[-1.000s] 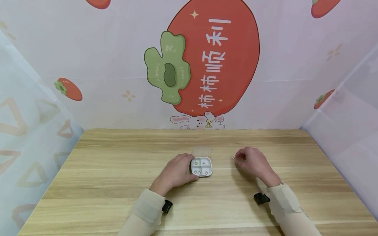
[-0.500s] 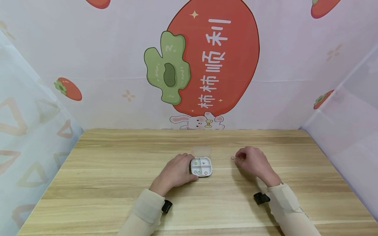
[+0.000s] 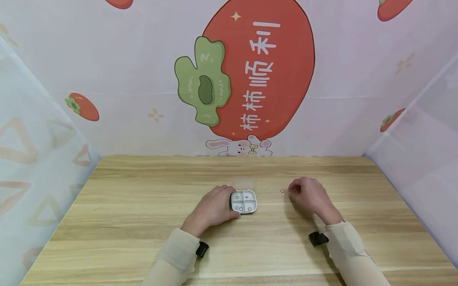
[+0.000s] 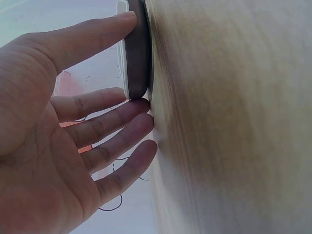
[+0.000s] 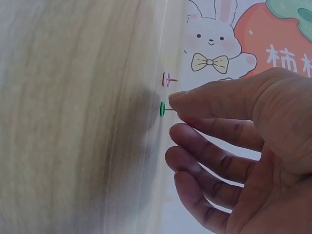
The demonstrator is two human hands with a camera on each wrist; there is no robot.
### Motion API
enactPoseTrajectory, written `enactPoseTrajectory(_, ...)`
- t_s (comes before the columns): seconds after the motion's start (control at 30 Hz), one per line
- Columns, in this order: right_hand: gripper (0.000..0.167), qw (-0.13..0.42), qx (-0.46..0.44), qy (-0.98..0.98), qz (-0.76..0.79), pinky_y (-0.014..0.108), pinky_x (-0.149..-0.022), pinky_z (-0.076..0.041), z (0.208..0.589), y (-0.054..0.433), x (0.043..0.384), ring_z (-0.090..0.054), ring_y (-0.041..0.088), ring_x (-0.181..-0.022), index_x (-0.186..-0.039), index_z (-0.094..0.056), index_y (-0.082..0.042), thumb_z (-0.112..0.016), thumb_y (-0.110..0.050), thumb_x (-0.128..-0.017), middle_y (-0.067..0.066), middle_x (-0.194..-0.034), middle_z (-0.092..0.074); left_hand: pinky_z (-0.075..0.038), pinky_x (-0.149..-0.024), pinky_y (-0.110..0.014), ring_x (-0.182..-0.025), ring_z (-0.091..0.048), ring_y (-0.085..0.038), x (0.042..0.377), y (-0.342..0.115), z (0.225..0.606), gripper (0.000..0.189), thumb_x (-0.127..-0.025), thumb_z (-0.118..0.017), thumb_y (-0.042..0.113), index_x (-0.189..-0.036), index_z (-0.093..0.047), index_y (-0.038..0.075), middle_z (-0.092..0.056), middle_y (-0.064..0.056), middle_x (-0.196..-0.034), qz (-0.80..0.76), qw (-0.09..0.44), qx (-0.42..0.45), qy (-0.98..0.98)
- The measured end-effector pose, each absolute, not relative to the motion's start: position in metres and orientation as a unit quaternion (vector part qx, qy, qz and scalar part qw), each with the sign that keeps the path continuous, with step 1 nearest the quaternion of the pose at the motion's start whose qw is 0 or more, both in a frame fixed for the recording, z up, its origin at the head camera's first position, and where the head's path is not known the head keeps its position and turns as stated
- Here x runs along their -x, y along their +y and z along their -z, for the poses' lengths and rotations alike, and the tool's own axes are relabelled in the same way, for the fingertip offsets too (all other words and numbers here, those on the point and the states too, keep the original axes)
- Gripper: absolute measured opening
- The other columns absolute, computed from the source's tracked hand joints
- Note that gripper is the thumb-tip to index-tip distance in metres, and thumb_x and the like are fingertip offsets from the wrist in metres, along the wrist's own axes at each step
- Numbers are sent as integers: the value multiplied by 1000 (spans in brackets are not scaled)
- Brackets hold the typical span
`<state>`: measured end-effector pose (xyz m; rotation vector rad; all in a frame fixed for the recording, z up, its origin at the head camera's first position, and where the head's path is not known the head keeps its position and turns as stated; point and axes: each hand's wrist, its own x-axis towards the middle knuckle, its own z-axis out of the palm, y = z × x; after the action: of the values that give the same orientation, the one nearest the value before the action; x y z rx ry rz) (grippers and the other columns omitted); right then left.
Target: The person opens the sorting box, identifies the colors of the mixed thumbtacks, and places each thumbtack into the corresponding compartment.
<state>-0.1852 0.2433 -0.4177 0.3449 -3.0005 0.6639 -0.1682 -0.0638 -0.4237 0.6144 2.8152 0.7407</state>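
My left hand (image 3: 212,208) holds a small white four-compartment box (image 3: 244,201) by its left side, with the thumb (image 4: 109,34) on one edge and the forefinger (image 4: 92,101) at another. Several thumbtacks with round coloured heads lie in its compartments. My right hand (image 3: 309,195) is low over the table, to the right of the box. Its thumb and forefinger pinch the pin of a green thumbtack (image 5: 162,109); the other fingers are loosely bent. Just left of those fingertips, two thumbtacks (image 3: 282,191) lie on the table, a pinkish one (image 5: 166,79) showing point up in the right wrist view.
The box's clear lid (image 3: 244,183) lies folded back behind it. Wood-grain table (image 3: 143,238) surrounds both hands. A printed backdrop (image 3: 340,79) rises behind the far edge, and side curtains (image 3: 39,159) flank the table.
My right hand has drawn slightly to the right, and the two loose thumbtacks now show apart from its fingertips. The left hand and the box stay in place.
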Motion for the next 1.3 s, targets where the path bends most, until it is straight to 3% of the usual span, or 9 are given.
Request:
enactPoseTrajectory(0.5, 7, -2, -101, -975, -198, 41, -70, -51, 421, 246, 185, -60, 18, -78, -93, -76, -7, -75, -7, -86, 2, -86, -68, -46, -103, -44, -116, -57, -26, 168, -63, 424, 63, -81, -87, 32, -130, -62, 2, -63, -11, -128, -244, 80, -208, 944)
enactPoseTrajectory(0.9, 7, -6, -105, -977, -183, 35, -63, -43, 424, 245, 186, -51, 19, -73, -94, -77, -8, -73, -7, -88, 3, -83, -60, -47, -102, -44, -115, -58, -26, 169, -63, 425, 61, -81, -87, 32, -129, -63, 3, -63, -11, -126, -244, 76, -210, 944)
enactPoseTrajectory(1.3, 4, 6, -102, -977, -186, 39, -66, -47, 425, 246, 186, -55, 18, -74, -89, -77, -8, -74, -7, -87, 1, -84, -64, -46, -102, -44, -116, -57, -27, 169, -63, 425, 61, -81, -87, 33, -129, -63, 3, -63, -11, -127, -244, 76, -206, 944)
